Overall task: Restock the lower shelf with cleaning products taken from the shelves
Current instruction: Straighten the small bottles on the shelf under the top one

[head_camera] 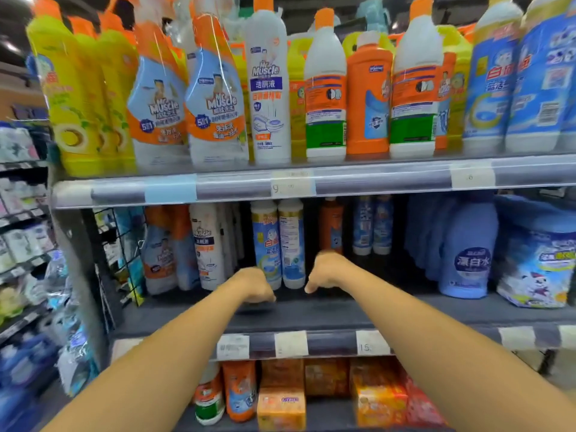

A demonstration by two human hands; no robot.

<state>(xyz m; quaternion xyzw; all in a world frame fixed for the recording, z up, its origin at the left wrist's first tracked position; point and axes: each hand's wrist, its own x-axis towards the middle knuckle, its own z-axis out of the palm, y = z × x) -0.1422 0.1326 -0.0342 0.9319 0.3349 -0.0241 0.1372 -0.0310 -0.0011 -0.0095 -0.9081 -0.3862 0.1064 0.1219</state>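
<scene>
Blue-white bottles (278, 241) — arms outstretched, left hand (255, 285), right hand (324, 271) beside (fingers drooping).

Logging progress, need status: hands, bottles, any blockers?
Left hand, right hand: both empty, loosely curled. Two blue-white bottles upright on middle shelf just behind them, not gripped. Nothing in the way.

Both forearms reach onto the middle shelf (327, 311). The left hand (254, 285) and right hand (327, 271) hang with fingers drooping, holding nothing. Between them, at 12 o'clock, stand two blue-and-white bottles (271, 244) (upright, side by side). A white bottle (207, 244) stands at their 9 o'clock and a blue jug (467, 254) at 3 o'clock.
</scene>
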